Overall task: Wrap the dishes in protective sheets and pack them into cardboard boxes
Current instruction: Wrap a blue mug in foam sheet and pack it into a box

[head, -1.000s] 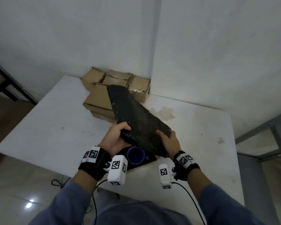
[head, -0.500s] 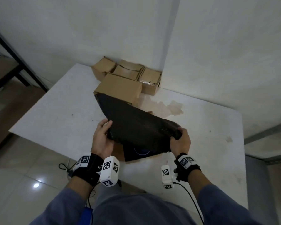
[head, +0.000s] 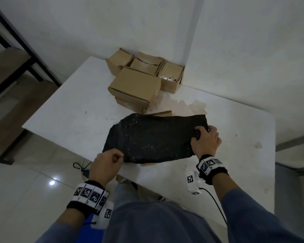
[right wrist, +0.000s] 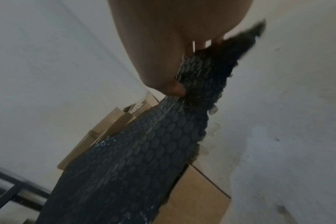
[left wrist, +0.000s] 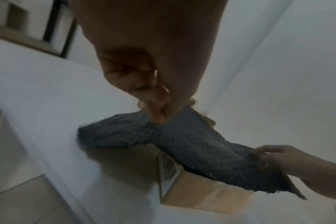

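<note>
Cardboard boxes [head: 137, 83] crowd the table [head: 68, 109] corner; black bubble sheet [head: 153, 139] stretches between left hand [head: 106, 165] and right hand [head: 206, 139], both pinching its edges.

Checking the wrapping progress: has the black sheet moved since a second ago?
Yes. The black sheet has swung down from upright to flat, now lying nearer than the stacked boxes.

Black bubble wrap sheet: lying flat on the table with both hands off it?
No. The left hand pinches the black bubble wrap sheet at its near-left corner and the right hand grips its right end, holding it over a cardboard box.
</note>
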`<state>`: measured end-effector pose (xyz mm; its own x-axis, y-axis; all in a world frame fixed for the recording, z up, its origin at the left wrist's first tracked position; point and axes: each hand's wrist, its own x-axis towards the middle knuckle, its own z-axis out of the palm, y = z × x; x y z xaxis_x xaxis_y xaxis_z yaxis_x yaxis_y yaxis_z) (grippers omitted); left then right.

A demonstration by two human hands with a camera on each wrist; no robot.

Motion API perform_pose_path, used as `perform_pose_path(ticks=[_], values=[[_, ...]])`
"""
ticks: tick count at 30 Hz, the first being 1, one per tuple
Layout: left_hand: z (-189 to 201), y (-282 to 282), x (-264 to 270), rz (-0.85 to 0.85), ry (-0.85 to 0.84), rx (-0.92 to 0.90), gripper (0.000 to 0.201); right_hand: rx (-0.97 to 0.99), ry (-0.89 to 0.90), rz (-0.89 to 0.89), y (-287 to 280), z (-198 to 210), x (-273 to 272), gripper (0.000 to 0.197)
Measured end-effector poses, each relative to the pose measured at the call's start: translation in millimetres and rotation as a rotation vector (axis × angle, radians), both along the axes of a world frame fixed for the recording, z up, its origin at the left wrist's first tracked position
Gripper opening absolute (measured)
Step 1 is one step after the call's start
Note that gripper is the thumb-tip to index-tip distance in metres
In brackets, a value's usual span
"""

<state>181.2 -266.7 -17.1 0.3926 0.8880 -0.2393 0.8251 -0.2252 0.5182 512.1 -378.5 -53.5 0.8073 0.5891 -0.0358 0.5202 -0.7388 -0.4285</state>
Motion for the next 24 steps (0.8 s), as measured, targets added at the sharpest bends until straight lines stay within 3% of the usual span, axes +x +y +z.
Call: perform_pose_path(ticks=[4, 7, 9, 12, 18, 24], values=[[1.5, 15.0, 38.5, -0.278, -0.073, 0.147, 0.019, 0.036, -0.225, 0.159, 9.8, 11.3, -18.1, 0.047], [-11.9, 25.6, 70.2, -0.465, -0.014, 0.232, 0.041, 0.106, -0.1, 0.439, 24.2, 19.2, -39.8, 0.047], [-21.2, 23.9, 82.6, -0.523, 0.136, 0.178, 0.052, 0.003, 0.004, 0.614, 27.8, 14.1, -56.8, 0.054], [-34.9, 10.2, 85.9, -0.586, 0.288, 0.099, 0.063, -0.197, 0.067, 0.662, 25.7, -1.0, -67.6, 0.057], [-40.0, -6.6, 92.4, -0.351, 0.073, -0.164, 0.063, -0.176, 0.253, 0.505, 29.0, 0.0, -61.5, 0.052], [-32.1, 2.9, 120.9, -0.061, -0.026, -0.396, 0.051, -0.256, 0.461, 0.364, 47.6, 1.5, -76.6, 0.033]])
